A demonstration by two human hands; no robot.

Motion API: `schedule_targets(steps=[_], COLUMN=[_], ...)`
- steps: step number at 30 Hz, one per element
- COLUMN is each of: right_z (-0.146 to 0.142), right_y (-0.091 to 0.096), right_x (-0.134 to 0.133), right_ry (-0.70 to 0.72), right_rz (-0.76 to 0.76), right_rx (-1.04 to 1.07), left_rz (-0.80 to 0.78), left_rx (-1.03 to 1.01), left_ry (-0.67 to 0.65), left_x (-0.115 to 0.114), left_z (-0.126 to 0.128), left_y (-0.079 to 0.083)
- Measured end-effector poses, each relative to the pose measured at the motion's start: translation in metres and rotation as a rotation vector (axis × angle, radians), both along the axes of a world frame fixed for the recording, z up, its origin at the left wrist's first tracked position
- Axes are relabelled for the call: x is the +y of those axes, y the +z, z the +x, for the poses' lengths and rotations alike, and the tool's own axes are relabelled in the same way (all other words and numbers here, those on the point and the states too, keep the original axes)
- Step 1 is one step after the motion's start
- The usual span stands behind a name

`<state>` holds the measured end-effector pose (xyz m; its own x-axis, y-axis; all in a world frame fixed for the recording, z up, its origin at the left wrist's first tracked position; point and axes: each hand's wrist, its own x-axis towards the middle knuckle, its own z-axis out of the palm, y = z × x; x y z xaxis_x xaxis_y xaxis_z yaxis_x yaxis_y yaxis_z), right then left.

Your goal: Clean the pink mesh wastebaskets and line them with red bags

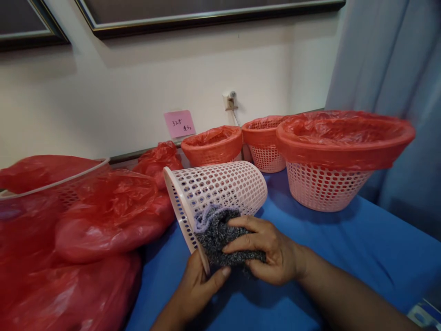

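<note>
Pale basket (220, 184) on its side, cloth against its wall

The perforated basket is at the centre, above the blue-covered tabletop (344, 248), its mouth turned left and its base to the right. Whether its underside rests on the covering cannot be told.

Left hand (195, 285): at the lower part of the rim. Thumb and forefinger pinch the rim between them; the other fingers cannot be made out.

Right hand (275, 253): fingers curled and slightly spread over a bunched dark grey cloth (215, 234) with a lilac edge, gripping it. The cloth lies against the near side of the basket, close to the rim.

Left of the basket: a heap of red plastic bags (113, 220), with the pale rim (93, 168) of another basket among them.

Behind and to the right: three upright baskets with red liners folded over their rims. The small one (212, 151) is directly behind, the second (267, 156) beside it, and the largest (327, 188) at right.

Wall (138, 87): a pink note (180, 123) with handwriting and a socket (230, 101). Blue curtain (389, 92) at right.
</note>
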<state>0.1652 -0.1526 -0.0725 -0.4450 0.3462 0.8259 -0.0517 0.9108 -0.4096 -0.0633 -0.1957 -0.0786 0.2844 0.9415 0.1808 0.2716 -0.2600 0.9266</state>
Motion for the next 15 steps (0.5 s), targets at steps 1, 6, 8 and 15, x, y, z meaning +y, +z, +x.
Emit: schedule_targets(steps=[1,6,8,15], right_z=[0.0,0.017,0.029,0.017], right_y=[-0.002,-0.024,-0.031,-0.021], right_x=[0.003,0.046,0.069,0.043], right_ry=[-0.028,-0.676,-0.872,-0.629], right_rz=[0.003,-0.273,-0.483,-0.191], right_rx=[0.009,0.254,0.333,0.189], left_rz=[-0.009,-0.034,-0.004,0.299], left_rx=[-0.025,-0.093,-0.047,0.432], left_ry=[0.041,0.038,-0.042,-0.09], left_x=[-0.002,-0.006,-0.006,0.0], left_z=[0.0,0.004,0.004,0.0], left_y=[0.002,0.007,0.004,-0.001])
